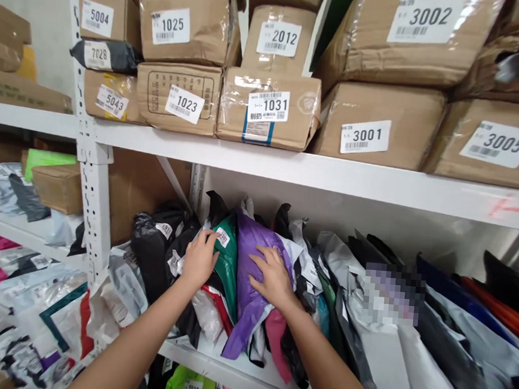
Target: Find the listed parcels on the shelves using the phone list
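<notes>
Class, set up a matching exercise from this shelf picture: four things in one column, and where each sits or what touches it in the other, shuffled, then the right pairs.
1. purple bag
2. green bag
3. box 1031
4. box 3005

a. far right on the upper shelf
b. under the right hand
c. beside the left hand
d. middle of the upper shelf, below box 2012

Pairs: 1-b, 2-c, 3-d, 4-a

Both arms extended, left hand (199, 257) fingers curled, right hand (274, 277) flat
</notes>
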### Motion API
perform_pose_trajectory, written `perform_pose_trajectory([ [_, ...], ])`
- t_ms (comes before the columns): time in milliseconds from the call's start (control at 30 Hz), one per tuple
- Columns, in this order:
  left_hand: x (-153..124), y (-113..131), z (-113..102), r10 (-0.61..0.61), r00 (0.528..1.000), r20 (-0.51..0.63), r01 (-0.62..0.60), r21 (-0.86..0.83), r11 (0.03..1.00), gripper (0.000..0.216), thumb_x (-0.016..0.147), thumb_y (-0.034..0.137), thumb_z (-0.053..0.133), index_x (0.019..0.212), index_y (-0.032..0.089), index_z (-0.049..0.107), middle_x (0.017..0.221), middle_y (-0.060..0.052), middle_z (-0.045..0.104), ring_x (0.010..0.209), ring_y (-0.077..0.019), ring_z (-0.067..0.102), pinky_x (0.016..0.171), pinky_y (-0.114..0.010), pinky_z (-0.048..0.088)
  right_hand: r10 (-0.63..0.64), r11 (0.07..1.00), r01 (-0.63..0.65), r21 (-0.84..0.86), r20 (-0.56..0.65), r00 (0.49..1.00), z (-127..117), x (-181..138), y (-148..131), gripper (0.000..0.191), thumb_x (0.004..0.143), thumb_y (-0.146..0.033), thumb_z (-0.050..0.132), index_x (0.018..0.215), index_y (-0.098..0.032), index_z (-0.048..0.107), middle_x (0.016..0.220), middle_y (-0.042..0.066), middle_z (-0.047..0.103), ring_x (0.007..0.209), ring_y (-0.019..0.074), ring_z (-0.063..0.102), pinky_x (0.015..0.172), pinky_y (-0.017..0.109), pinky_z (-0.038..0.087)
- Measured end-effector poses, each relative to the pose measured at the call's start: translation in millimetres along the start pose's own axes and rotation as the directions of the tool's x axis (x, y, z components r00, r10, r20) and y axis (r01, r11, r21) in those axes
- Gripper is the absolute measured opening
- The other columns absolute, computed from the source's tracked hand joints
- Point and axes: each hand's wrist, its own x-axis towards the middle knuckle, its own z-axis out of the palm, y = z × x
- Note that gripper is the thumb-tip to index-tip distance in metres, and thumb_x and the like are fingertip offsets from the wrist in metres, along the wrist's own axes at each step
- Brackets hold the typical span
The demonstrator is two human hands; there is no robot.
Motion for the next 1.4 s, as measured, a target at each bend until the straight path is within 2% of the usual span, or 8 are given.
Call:
perform_pose_trajectory([
  [233,9,33,-18,0.026,0.998,0.051,-0.036,0.195,0.98,0.028,0.082,0.014,0.047,0.086,0.009,0.075,0.111,-0.021,0.061,0.122,-0.0384,0.041,0.113,-0.058,0.008,0.152,0.974,-0.199,-0.11,-0.339,0.929,9,-9,3,0.074,0.073,-0.035,0.068,0.136,-0.015,0.035,0.145,0.022,0.027,0.132,0.0388,0.027,0.1,0.06,0.037],
  [467,62,15,-9,-0.107,0.982,0.154,0.098,0.061,0.993,0.038,0.082,0.02,0.05,0.117,0.009,0.06,0.115,-0.023,0.06,0.1,-0.0341,0.06,0.081,-0.045,0.048,0.378,0.908,-0.412,-0.072,-0.284,0.881,6,0,9,0.073,0.066,-0.051,0.07,0.12,-0.006,0.05,0.104,0.021,0.059,0.102,0.0376,0.05,0.089,0.054,0.043],
  [733,38,-47,23,-0.113,0.965,0.235,0.17,-0.235,0.957,0.045,0.094,0.031,0.027,0.128,0.013,0.05,0.113,-0.013,0.067,0.104,-0.0223,0.063,0.086,-0.029,0.047,0.373,0.923,-0.384,0.018,-0.278,0.885,-16,-1,2,0.029,0.081,-0.035,0.058,0.102,-0.014,0.059,0.097,0.015,0.064,0.092,0.0305,0.057,0.082,0.047,0.049],
  [933,22,-33,17,-0.15,0.987,0.053,0.16,-0.325,0.932,0.046,0.09,0.032,0.032,0.125,0.01,0.053,0.111,-0.021,0.061,0.105,-0.0318,0.058,0.091,-0.046,0.043,0.398,0.912,-0.405,0.06,-0.36,0.844,-46,-17,-24,0.057,0.077,-0.037,0.064,0.124,-0.01,0.046,0.111,0.022,0.059,0.102,0.0361,0.055,0.083,0.053,0.05],
  [1067,26,-16,-14,-0.049,0.998,-0.032,0.028,-0.465,0.885,0.046,0.091,0.043,0.028,0.106,0.016,0.063,0.105,-0.013,0.062,0.103,-0.0245,0.058,0.093,-0.038,0.044,0.237,0.952,-0.167,0.257,-0.274,0.932,-31,-13,-71,0.019,0.081,-0.018,0.057,0.1,-0.019,0.06,0.093,0.009,0.068,0.089,0.0258,0.058,0.08,0.044,0.052],
  [1167,30,-7,-38,0.021,0.997,0.074,0.023,-0.555,0.832,0.049,0.091,0.049,0.025,0.101,0.017,0.062,0.098,-0.006,0.067,0.092,-0.0186,0.063,0.083,-0.029,0.049,0.003,0.935,0.065,0.348,-0.193,0.981,-9,-9,-106,0.029,0.08,-0.006,0.05,0.103,-0.019,0.062,0.101,0.006,0.069,0.094,0.0228,0.057,0.082,0.038,0.054],
  [1267,31,-10,-47,0.065,0.969,0.239,0.048,-0.44,0.897,0.044,0.077,0.056,0.051,0.086,0.016,0.064,0.087,-0.008,0.066,0.085,-0.0256,0.061,0.078,-0.036,0.047,-0.046,0.931,0.119,0.344,-0.213,0.976,4,-10,-122,0.025,0.082,-0.012,0.051,0.103,-0.018,0.063,0.107,0.008,0.069,0.099,0.0249,0.056,0.084,0.04,0.054],
  [1400,26,-25,-42,0.178,0.946,0.27,-0.047,-0.429,0.902,0.045,0.085,0.052,0.037,0.072,0.018,0.063,0.078,-0.006,0.062,0.083,-0.0233,0.057,0.08,-0.036,0.044,0.017,0.89,0.084,0.448,-0.216,0.976,5,-21,-115,0.029,0.085,-0.015,0.049,0.113,-0.016,0.058,0.108,0.009,0.069,0.105,0.0219,0.058,0.095,0.039,0.05],
])
